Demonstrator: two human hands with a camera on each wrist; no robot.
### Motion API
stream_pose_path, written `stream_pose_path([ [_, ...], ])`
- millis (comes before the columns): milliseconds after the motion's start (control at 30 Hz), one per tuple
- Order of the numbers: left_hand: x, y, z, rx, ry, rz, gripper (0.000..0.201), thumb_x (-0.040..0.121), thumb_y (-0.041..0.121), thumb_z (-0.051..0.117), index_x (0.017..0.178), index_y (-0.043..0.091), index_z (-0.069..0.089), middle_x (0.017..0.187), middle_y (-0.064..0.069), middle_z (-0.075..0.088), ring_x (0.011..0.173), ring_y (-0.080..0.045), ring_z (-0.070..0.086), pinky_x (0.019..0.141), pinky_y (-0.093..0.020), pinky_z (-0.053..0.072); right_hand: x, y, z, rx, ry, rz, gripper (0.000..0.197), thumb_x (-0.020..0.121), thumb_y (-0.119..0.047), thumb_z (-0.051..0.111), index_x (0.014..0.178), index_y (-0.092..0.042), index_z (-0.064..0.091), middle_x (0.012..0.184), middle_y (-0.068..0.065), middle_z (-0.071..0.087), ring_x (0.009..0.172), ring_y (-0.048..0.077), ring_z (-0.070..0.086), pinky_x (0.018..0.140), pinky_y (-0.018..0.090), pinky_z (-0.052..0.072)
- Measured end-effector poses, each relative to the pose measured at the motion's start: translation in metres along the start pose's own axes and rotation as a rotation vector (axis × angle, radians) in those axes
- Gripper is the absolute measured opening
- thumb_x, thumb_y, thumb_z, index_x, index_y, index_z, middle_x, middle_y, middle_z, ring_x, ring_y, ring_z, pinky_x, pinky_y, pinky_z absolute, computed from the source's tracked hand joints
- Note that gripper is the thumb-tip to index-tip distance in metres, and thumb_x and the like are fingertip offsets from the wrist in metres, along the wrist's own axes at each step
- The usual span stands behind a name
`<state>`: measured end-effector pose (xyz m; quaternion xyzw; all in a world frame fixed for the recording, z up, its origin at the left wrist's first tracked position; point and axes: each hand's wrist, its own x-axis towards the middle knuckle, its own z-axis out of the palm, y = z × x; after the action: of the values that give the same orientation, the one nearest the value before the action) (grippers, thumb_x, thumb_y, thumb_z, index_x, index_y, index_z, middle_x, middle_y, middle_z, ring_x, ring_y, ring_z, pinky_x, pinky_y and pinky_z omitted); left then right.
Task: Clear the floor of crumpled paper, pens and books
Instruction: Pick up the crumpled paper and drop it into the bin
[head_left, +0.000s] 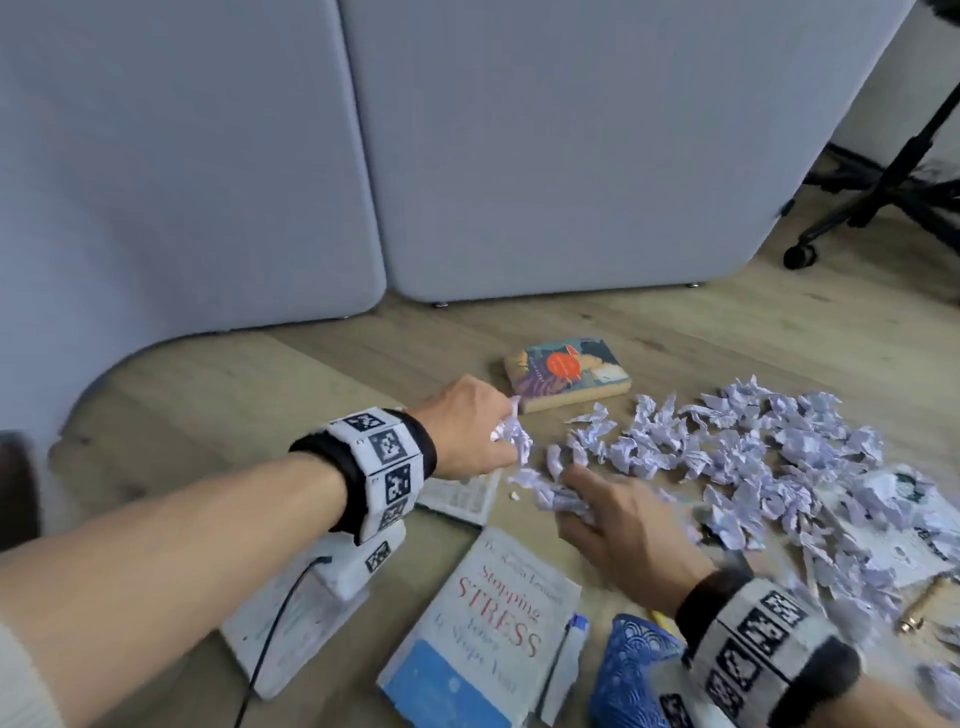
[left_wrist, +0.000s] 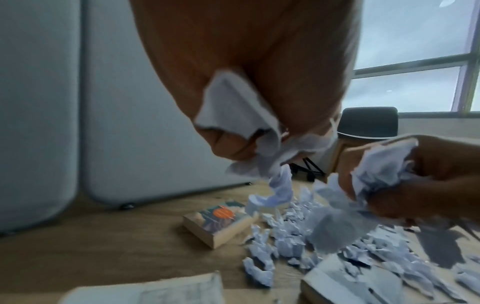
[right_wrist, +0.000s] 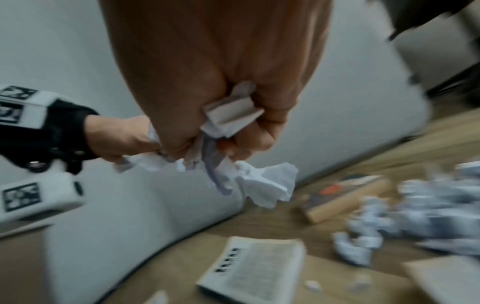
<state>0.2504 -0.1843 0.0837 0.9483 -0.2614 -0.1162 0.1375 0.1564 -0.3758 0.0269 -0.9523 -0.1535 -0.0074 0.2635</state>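
Now both of your hands are busy with paper. Your left hand (head_left: 470, 434) squeezes a wad of crumpled paper (head_left: 511, 439), and your right hand (head_left: 615, 512) squeezes another bunch (right_wrist: 228, 131) just above the floor (head_left: 260, 374). A big pile of paper balls (head_left: 753, 441) lies to the right, close to your hands. Books lie around it: one with an orange dot (head_left: 566, 371) behind the pile, and the stress book (head_left: 488, 623) near you. Hold each fistful tight so no bits fall out. Don't grab too much at once; loose ends already hang down. I think most of the job is left.
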Motion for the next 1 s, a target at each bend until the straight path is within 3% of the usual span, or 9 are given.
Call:
stream_pose_path([
  [200, -0.107, -0.069, -0.058, 0.061, 0.149, -0.324, 0.037, 0.084, 0.03, 0.054, 0.056, 0.011, 0.039, 0.061, -0.004, 0.047, 0.061, -0.028, 0.047, 0.044, -0.026, 0.027, 0.046, -0.123, 0.053, 0.329, 0.112, -0.176, 0.007, 0.079, -0.019, 0.055, 0.081, -0.021, 0.049, 0.063, -0.007, 0.052, 0.06, 0.013, 0.046, 0.056, 0.025, 0.037],
  [333, -0.19, -0.116, -0.095, 0.12, 0.249, -0.565, 0.044, 0.084, 0.035, 0.061, 0.05, 0.015, 0.041, 0.053, 0.001, 0.045, 0.055, -0.019, 0.042, 0.046, -0.022, 0.028, 0.052, -0.182, 0.094, 0.456, 0.031, -0.3, 0.005, 0.081, -0.027, 0.052, 0.081, -0.027, 0.047, 0.06, -0.008, 0.051, 0.058, 0.013, 0.048, 0.051, 0.019, 0.036],
  [467, -0.26, -0.154, -0.111, 0.003, 0.249, -0.727, 0.032, 0.076, 0.034, 0.059, 0.056, 0.008, 0.059, 0.063, -0.008, 0.065, 0.061, -0.023, 0.06, 0.049, -0.03, 0.044, 0.052, -0.212, 0.114, 0.427, -0.062, -0.344, 0.031, 0.081, -0.012, 0.061, 0.083, -0.038, 0.043, 0.056, 0.002, 0.049, 0.051, 0.02, 0.041, 0.05, 0.033, 0.039],
  [567, -0.294, -0.175, -0.101, -0.033, 0.241, -0.811, 0.036, 0.066, 0.038, 0.048, 0.058, 0.004, 0.058, 0.062, -0.011, 0.063, 0.055, -0.021, 0.055, 0.048, -0.03, 0.043, 0.077, -0.237, 0.106, 0.426, -0.031, -0.37, 0.015, 0.083, -0.018, 0.059, 0.085, -0.028, 0.048, 0.052, 0.002, 0.053, 0.048, 0.02, 0.046, 0.051, 0.037, 0.043],
  [700, -0.315, -0.203, -0.076, -0.093, 0.273, -0.911, 0.036, 0.066, 0.04, 0.048, 0.056, 0.008, 0.059, 0.055, -0.002, 0.062, 0.056, -0.018, 0.06, 0.056, -0.03, 0.047, 0.122, -0.288, 0.102, 0.467, -0.007, -0.435, 0.008, 0.085, -0.023, 0.054, 0.081, -0.02, 0.048, 0.053, 0.003, 0.054, 0.049, 0.02, 0.047, 0.05, 0.036, 0.042],
  [800, -0.314, -0.227, -0.068, -0.078, 0.273, -0.914, 0.036, 0.078, 0.039, 0.041, 0.06, 0.012, 0.056, 0.065, -0.003, 0.061, 0.069, -0.023, 0.06, 0.064, -0.031, 0.046, 0.139, -0.332, 0.12, 0.518, -0.08, -0.412, 0.018, 0.088, -0.027, 0.054, 0.078, -0.015, 0.044, 0.057, 0.001, 0.052, 0.05, 0.016, 0.042, 0.047, 0.028, 0.035],
  [900, -0.315, -0.243, -0.074, -0.136, 0.252, -0.963, 0.035, 0.098, 0.03, 0.034, 0.083, 0.011, 0.059, 0.09, -0.011, 0.065, 0.082, -0.028, 0.057, 0.07, -0.03, 0.043, 0.151, -0.368, 0.14, 0.473, -0.235, -0.361, 0.021, 0.094, -0.036, 0.05, 0.084, -0.018, 0.044, 0.069, -0.003, 0.055, 0.058, 0.011, 0.046, 0.049, 0.022, 0.034],
  [967, -0.315, -0.243, -0.082, -0.205, 0.19, -1.019, 0.029, 0.099, 0.018, 0.035, 0.104, 0.006, 0.061, 0.11, -0.019, 0.063, 0.095, -0.031, 0.058, 0.075, -0.03, 0.043, 0.155, -0.383, 0.149, 0.347, -0.465, -0.344, 0.03, 0.094, -0.047, 0.047, 0.108, -0.02, 0.05, 0.093, 0.001, 0.063, 0.084, 0.017, 0.057, 0.067, 0.026, 0.04],
  [1000, -0.317, -0.241, -0.088, -0.202, 0.108, -1.023, 0.028, 0.098, 0.009, 0.037, 0.112, 0.002, 0.06, 0.111, -0.021, 0.061, 0.097, -0.033, 0.059, 0.079, -0.034, 0.046, 0.157, -0.386, 0.152, 0.251, -0.588, -0.352, 0.042, 0.094, -0.05, 0.045, 0.123, -0.02, 0.05, 0.11, 0.004, 0.063, 0.101, 0.021, 0.058, 0.078, 0.029, 0.042],
])
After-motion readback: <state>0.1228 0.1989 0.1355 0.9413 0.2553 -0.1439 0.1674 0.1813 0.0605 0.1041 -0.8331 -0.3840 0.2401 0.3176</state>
